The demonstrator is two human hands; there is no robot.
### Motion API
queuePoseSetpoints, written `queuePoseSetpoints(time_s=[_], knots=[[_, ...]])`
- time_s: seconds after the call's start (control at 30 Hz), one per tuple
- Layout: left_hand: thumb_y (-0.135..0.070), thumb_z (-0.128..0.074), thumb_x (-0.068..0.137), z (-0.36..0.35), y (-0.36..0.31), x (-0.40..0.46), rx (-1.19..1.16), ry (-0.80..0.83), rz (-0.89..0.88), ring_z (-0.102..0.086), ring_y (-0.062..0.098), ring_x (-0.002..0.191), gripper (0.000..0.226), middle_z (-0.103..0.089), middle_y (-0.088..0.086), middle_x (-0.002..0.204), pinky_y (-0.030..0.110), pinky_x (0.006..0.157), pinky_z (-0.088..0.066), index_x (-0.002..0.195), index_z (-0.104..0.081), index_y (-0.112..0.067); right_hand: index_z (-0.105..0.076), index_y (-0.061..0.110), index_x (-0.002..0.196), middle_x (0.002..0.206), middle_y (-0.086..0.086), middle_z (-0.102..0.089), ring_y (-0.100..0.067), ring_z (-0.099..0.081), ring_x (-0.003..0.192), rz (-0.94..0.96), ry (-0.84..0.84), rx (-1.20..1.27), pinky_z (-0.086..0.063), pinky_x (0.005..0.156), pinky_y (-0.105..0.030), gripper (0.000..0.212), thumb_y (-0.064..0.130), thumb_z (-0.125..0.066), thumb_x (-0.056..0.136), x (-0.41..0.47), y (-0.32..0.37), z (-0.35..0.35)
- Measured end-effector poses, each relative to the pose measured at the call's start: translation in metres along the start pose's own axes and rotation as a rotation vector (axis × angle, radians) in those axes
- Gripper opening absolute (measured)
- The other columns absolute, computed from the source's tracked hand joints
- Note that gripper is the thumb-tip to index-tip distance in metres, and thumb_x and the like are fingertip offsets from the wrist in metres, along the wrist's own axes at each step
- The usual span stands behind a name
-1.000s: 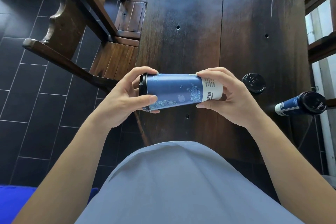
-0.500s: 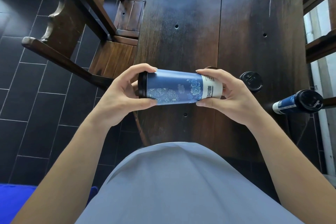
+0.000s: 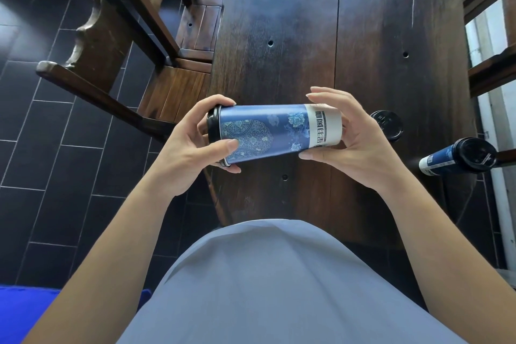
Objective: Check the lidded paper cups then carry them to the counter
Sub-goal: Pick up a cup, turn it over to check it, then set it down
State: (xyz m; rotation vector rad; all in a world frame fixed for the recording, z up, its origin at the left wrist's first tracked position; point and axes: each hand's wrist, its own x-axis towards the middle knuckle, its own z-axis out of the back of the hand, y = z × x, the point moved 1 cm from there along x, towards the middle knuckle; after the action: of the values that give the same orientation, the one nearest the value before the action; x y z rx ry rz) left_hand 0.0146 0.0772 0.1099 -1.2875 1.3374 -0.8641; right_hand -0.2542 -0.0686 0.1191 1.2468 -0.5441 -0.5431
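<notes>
A tall blue paper cup (image 3: 275, 132) with a floral print, a white band at its base and a black lid lies sideways in the air above the dark wooden table (image 3: 307, 36). My left hand (image 3: 190, 148) grips its lidded end, thumb on the print. My right hand (image 3: 351, 142) holds the white base end between thumb and fingers, the upper fingers lifted off. A second lidded cup (image 3: 386, 124) stands on the table behind my right hand, mostly its black lid showing. A third blue cup (image 3: 458, 158) with a black lid stands at the table's right edge.
A carved wooden bench (image 3: 117, 45) stands left of the table over dark floor tiles (image 3: 55, 162). Wooden rails (image 3: 491, 72) and a white wall run along the right. A blue object (image 3: 16, 313) lies at the lower left corner.
The held cup has been rolled about its long axis, bringing the round floral medallion and the base lettering into view. My right fingers have loosened and spread.
</notes>
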Motion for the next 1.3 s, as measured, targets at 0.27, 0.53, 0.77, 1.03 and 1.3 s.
queuePoseSetpoints(time_s=[0.27,0.53,0.77,1.03,1.3], knots=[[-0.026,-0.097,0.077,0.001,-0.001,0.000,-0.035,0.061,0.022,-0.065,0.038,0.127,0.091,-0.062,-0.004,0.138,0.063,0.087,-0.062,0.154,-0.049,-0.034,-0.054,0.008,0.138,0.133,-0.013,-0.054,-0.032,-0.053,0.127,-0.036,0.021,0.001,-0.060,0.092,-0.046,0.064,0.015,-0.084,0.082,-0.002,0.002,-0.001],[-0.018,-0.095,0.076,0.004,-0.003,0.002,-0.031,0.080,-0.085,-0.057,0.032,0.136,0.084,-0.054,0.007,0.155,0.047,0.106,-0.056,0.150,-0.056,-0.023,-0.059,0.020,0.134,0.122,0.000,-0.062,-0.020,-0.063,0.114,-0.167,-0.011,0.105,-0.059,0.089,-0.035,0.059,0.024,-0.083,0.081,-0.002,0.003,-0.003],[-0.015,-0.087,0.080,0.000,-0.004,0.006,0.037,-0.015,-0.085,-0.063,0.025,0.114,0.059,-0.062,0.001,0.128,0.050,0.085,-0.064,0.133,-0.064,-0.026,-0.053,0.016,0.140,0.132,-0.005,-0.057,-0.026,-0.059,0.125,-0.122,-0.003,0.073,-0.061,0.092,-0.039,0.071,0.024,-0.087,0.078,0.002,0.003,-0.001],[-0.023,-0.082,0.085,-0.002,-0.009,0.007,-0.004,-0.059,-0.001,-0.070,0.031,0.111,0.053,-0.066,-0.006,0.121,0.044,0.067,-0.067,0.133,-0.061,-0.031,-0.056,0.014,0.137,0.150,-0.008,-0.042,-0.032,-0.043,0.141,-0.043,-0.008,0.012,-0.060,0.096,-0.044,0.066,-0.001,-0.085,0.079,0.007,0.002,0.000],[-0.020,-0.084,0.080,0.003,-0.012,0.009,-0.008,-0.017,-0.026,-0.061,0.036,0.131,0.075,-0.062,-0.002,0.135,0.052,0.085,-0.065,0.147,-0.053,-0.035,-0.057,0.016,0.137,0.131,-0.001,-0.060,-0.022,-0.059,0.123,-0.074,-0.013,0.165,-0.060,0.091,-0.035,0.060,0.007,-0.084,0.084,0.009,0.000,-0.001]])
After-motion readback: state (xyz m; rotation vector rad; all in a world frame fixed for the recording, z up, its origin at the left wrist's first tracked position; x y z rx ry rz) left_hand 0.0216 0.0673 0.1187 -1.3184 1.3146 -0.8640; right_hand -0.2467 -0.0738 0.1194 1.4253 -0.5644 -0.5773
